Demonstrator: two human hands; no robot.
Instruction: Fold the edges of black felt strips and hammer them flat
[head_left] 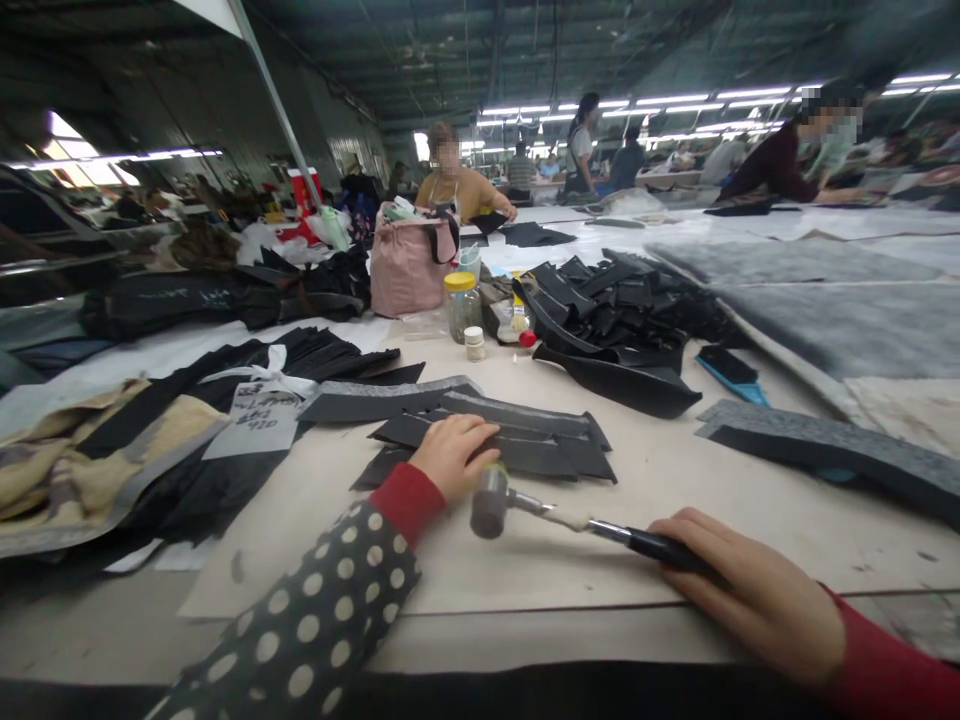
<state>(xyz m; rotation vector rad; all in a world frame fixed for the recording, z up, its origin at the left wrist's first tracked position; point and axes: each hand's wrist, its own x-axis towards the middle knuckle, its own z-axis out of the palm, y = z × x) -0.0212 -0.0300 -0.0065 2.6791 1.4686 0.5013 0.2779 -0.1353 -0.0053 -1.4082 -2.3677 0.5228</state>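
Left hand [456,458]: palm down, fingers loosely extended and close together, pressing on the black strips without gripping anything that shows; red cuff and dotted sleeve behind it.
Right hand [750,590]: fingers wrapped around the black grip of the hammer, at the near right.
Hammer [489,505]: thick round head just beside the left thumb, metal shaft running right to the grip; whether the head touches the table [555,575] or is held above it, I cannot tell.
Black strips [525,455]: lying overlapped on the table under and to the right of the left hand, some with a pale line along the edge.
Left side: a stack of black cloth [322,350] with a handwritten tag [253,425] on it, a tan and grey piece of cloth [172,435] alongside.
Beyond the strips: a pink bag [411,268], a jar [463,312] with a yellow lid, a small white bottle [474,347] just in front of it, and a heap of black pieces [626,300] to the right.
Right side: a blue brush [735,375] with dark bristles, and a grey and black strip [840,460] nearer.
Across the table: a person in a tan top [469,195] holding a black piece.
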